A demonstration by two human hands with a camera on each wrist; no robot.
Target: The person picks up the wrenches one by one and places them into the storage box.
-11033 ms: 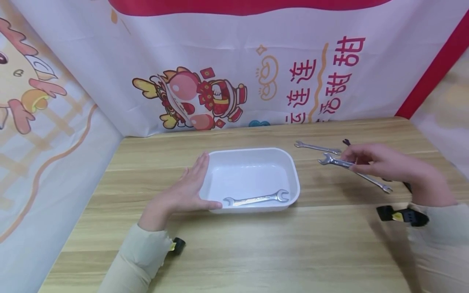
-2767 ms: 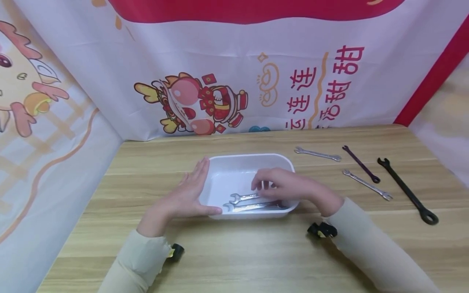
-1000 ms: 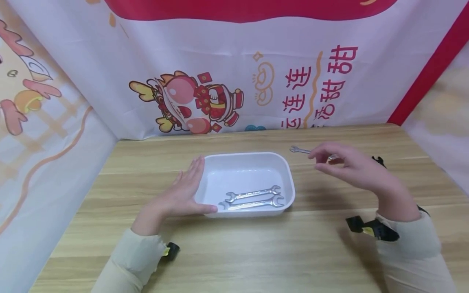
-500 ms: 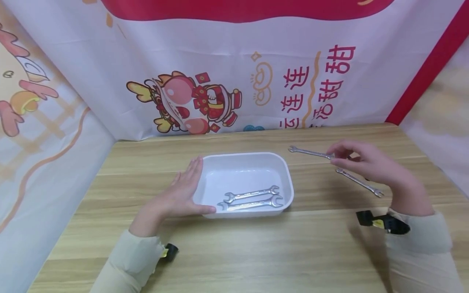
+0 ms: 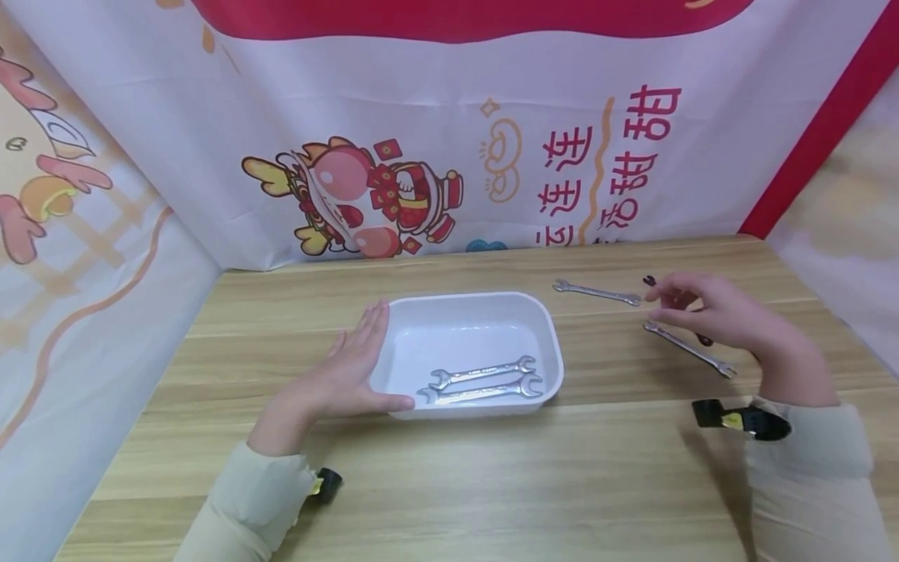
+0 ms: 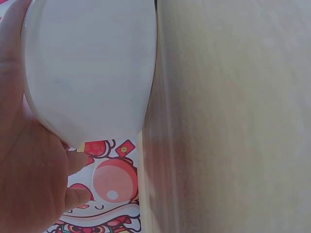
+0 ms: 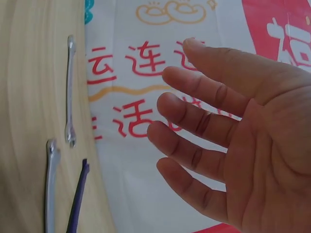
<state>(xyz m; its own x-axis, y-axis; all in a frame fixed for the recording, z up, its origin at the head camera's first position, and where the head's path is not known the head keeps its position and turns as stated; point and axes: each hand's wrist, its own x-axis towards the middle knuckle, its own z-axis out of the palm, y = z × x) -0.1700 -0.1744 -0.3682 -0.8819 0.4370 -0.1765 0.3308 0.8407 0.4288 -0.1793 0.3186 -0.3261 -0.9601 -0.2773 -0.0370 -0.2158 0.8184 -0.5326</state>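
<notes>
My left hand (image 5: 347,371) rests against the left end of a white tray (image 5: 555,355), fingers straight along the rim and thumb at the near side. Two silver open-end wrenches lie inside: a shorter wrench (image 5: 483,373) and a larger wrench (image 5: 477,393) beside it. To the right my right hand (image 5: 716,312) hovers over the table, fingers loosely bent and holding nothing, as the right wrist view shows. Around it lie an upper silver wrench (image 5: 597,293), a lower silver wrench (image 5: 690,350) and a thin dark purple wrench (image 7: 77,199), partly hidden by the hand in the head view.
The wooden table (image 5: 492,484) meets a printed white cloth (image 5: 449,101) at the back, with cloth on both sides too. A small camera (image 5: 326,485) is strapped to the left wrist, another camera (image 5: 740,420) to the right.
The silver wrench my right hand held earlier now lies in the tray. That hand has since gone back rightward and just drawn away from the upper silver wrench. The left hand stays put.
</notes>
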